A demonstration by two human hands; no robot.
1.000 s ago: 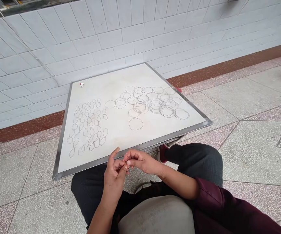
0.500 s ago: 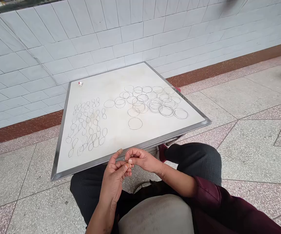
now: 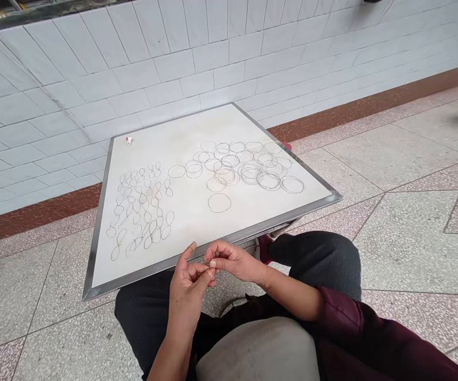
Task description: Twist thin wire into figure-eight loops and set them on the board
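Note:
At the table's near edge, my left hand point(image 3: 187, 296) and my right hand point(image 3: 239, 263) meet, both closed in a pinch on one thin wire loop point(image 3: 209, 265). Only a little of this wire shows between the fingertips; the fingers cover the rest. My left index finger points up and away. On the white tabletop point(image 3: 189, 222), several twisted figure-eight wire loops point(image 3: 148, 242) lie in rough rows at the left. Several round wire rings point(image 3: 219, 202) spread over the middle and right, many overlapping.
A metal rim point(image 3: 145, 275) frames the table, which stands by a white tiled wall point(image 3: 133, 79). A small white and red object point(image 3: 129, 140) sits at the far left corner. My legs point(image 3: 320, 259) are under and beside the near edge, above a speckled floor point(image 3: 411, 238).
My left thumb has shifted slightly at the pinch, and the wire hanging below the fingers no longer shows. The view has moved a little; the loops and rings on the table lie as before.

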